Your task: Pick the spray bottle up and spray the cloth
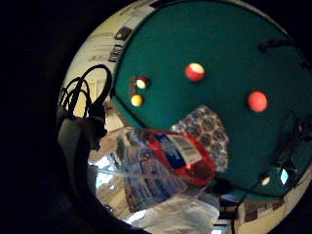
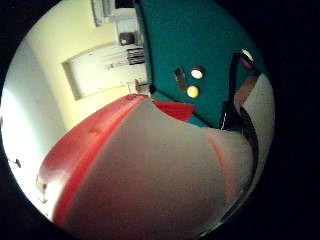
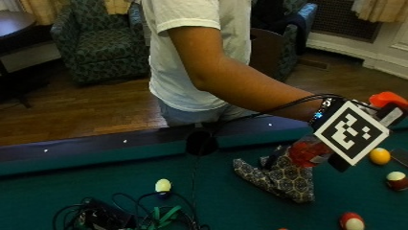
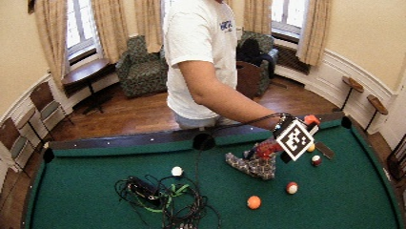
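Over the green bench [image 3: 76, 191], right hand [image 3: 328, 117] grip closed around spray bottle [image 3: 309, 151], held just above patterned cloth [image 3: 280, 177]

The person's right arm reaches out low over the pool table, the gloved right hand [image 3: 382, 115] (mostly hidden) gripping the spray bottle [image 1: 161, 170].
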`<move>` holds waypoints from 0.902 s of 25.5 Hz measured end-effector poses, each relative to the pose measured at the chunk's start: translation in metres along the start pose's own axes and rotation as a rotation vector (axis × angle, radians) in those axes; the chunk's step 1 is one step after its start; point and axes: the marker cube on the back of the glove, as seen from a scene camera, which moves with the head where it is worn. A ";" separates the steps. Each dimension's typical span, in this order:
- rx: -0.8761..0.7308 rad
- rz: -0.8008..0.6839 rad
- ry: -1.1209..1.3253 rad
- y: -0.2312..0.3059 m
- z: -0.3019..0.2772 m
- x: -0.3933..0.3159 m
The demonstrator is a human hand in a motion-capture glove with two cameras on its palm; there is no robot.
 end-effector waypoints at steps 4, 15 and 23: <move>0.119 -0.144 -0.060 -0.011 0.017 -0.007; 0.176 -0.303 -0.262 -0.055 0.114 0.012; 0.206 -0.312 -0.278 -0.074 0.160 0.031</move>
